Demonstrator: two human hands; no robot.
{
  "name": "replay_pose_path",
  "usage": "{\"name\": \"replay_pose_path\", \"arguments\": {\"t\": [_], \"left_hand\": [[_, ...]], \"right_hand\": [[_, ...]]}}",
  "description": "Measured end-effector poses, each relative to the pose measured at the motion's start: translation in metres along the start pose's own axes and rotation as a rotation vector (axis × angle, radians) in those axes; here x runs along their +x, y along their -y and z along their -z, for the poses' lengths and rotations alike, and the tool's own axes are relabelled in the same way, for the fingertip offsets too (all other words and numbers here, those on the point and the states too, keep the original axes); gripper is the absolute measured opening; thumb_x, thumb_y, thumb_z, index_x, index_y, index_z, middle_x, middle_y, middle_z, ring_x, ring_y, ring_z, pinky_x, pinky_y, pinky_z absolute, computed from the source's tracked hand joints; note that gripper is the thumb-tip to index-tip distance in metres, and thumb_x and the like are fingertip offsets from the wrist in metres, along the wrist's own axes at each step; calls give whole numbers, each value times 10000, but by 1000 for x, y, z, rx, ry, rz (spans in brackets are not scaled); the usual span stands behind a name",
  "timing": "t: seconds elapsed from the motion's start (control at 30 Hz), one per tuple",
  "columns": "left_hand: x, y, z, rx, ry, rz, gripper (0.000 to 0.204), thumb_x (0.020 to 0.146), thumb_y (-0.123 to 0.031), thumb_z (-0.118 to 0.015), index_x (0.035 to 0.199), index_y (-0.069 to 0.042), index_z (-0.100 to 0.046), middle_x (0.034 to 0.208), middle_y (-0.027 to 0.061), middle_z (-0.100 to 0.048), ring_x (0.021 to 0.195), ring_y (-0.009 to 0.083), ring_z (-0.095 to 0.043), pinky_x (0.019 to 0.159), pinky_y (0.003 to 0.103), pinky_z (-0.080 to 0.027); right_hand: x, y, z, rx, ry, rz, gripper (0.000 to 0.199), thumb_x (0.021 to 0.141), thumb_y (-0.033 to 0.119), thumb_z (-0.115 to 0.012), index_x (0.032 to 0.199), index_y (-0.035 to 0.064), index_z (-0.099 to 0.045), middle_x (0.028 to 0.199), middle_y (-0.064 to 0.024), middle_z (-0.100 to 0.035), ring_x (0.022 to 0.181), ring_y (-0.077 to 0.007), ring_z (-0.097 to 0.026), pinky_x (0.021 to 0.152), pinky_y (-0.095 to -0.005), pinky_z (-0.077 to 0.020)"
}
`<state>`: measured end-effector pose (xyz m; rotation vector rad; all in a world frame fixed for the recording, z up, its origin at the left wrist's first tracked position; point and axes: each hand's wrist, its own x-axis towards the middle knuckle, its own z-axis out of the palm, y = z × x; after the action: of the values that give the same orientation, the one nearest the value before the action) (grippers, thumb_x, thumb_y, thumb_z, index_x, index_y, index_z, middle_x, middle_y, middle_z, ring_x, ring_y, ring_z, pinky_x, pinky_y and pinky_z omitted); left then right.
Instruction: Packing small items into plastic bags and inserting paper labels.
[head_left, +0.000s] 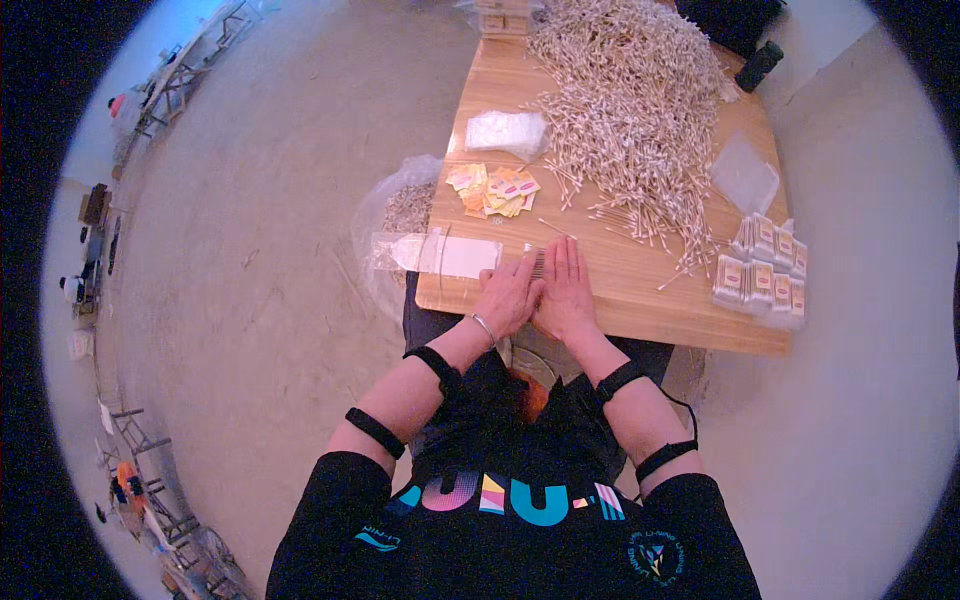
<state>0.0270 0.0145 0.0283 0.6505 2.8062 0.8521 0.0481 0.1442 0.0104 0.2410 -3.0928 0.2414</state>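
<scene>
Near the front edge of the wooden table, my left hand (508, 297) and my right hand (567, 296) lie side by side. A small row of cotton swabs (538, 264) shows between them, pressed from both sides and partly hidden by the fingers. The right fingers are straight and held together; the left ones bend over the swabs' near side. Next to my left hand lies a clear plastic bag (400, 251) with a white card (470, 257) in it. One loose swab (553, 227) lies just beyond the fingertips.
A large heap of cotton swabs (640, 110) covers the table's far side. Yellow-orange label cards (505, 190) and a white stack of bags (507, 132) lie at left. Filled swab packs (762, 280) and a clear bag (745, 175) lie at right. A plastic sack (385, 200) stands beside the table (690, 325).
</scene>
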Motion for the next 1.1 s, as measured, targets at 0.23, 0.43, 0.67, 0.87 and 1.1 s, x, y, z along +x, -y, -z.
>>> {"name": "replay_pose_path", "arguments": {"t": [0.23, 0.43, 0.67, 0.87, 1.1], "left_hand": [[9, 3, 1, 56, 111, 24, 512, 839, -198, -483, 1308, -95, -306, 1023, 130, -593, 946, 296, -561, 766, 462, -334], [16, -6, 6, 68, 150, 148, 536, 814, -164, -509, 1302, -100, -297, 973, 146, -621, 888, 309, -595, 768, 475, -345], [14, -4, 3, 27, 121, 145, 486, 806, -163, -515, 1262, -57, -384, 1050, 186, -583, 998, 320, -550, 839, 470, -354], [15, 12, -13, -399, -335, 44, 394, 850, -118, -446, 1224, 6, -447, 1181, 214, -485, 1137, 333, -444, 963, 387, -337], [23, 31, -14, -888, -390, 193, 415, 919, -179, -371, 1277, 28, -407, 1295, 188, -442, 1210, 254, -405, 1023, 325, -284]], "right_hand": [[0, 0, 6, 82, 17, 7, 797, 769, 343, -525, 1339, -96, -181, 1431, -256, -115, 1349, -367, -78, 1106, -434, -72], [0, -2, 10, 85, 38, 8, 817, 759, 364, -540, 1336, -97, -193, 1426, -261, -128, 1348, -366, -84, 1103, -440, -78], [-5, -7, 10, 66, 56, 55, 784, 790, 385, -503, 1335, -94, -205, 1424, -259, -143, 1348, -367, -81, 1101, -442, -86], [-2, 7, 11, 60, 80, -26, 773, 811, 377, -471, 1355, -84, -169, 1439, -248, -113, 1354, -362, -55, 1103, -439, -59], [19, 45, 14, -37, 260, -109, 714, 845, 326, -393, 1371, -72, -121, 1453, -236, -66, 1354, -372, -13, 1100, -445, -13]]}}
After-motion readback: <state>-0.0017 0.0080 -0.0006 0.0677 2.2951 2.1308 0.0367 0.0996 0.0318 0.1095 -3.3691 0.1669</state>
